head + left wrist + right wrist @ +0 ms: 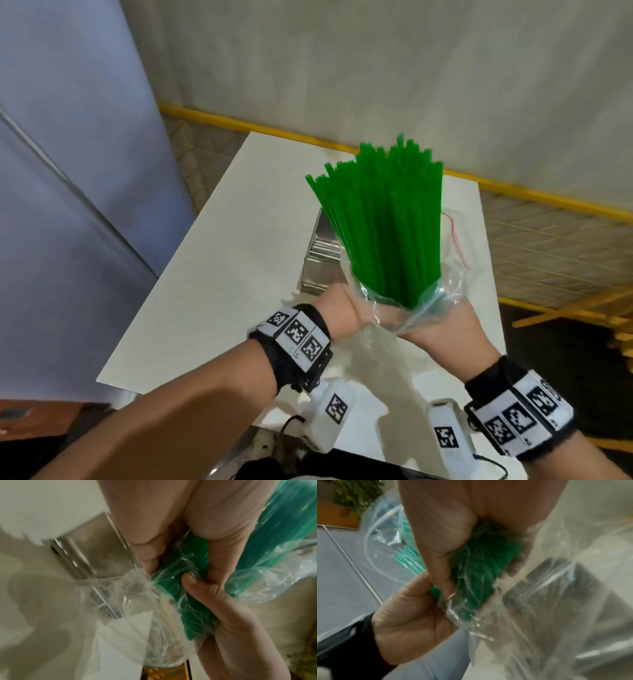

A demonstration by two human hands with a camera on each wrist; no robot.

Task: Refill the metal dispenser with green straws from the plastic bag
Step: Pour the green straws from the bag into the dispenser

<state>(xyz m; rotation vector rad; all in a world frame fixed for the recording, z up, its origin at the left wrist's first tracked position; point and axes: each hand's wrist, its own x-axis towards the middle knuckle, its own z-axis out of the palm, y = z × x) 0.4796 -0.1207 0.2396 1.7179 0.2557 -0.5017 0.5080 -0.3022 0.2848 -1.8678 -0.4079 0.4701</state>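
A thick bundle of green straws (383,219) stands upright and fans out above the table. Its lower end sits in a crumpled clear plastic bag (448,281) with a red seal line. My left hand (342,308) and right hand (442,325) both grip the bundle's base through the bag, side by side. The left wrist view shows my left hand's fingers (168,524) and the right hand's thumb (200,585) curled round the bagged straws (173,574). In the right wrist view my right hand (453,527) squeezes the straws (479,568). The metal dispenser (320,253) stands right behind the hands.
The white table (233,240) carries the dispenser near its middle. A yellow rail (513,190) and mesh fence run behind it. A tall grey-blue panel (68,171) stands at the left. Loose bag plastic (137,608) hangs below the hands.
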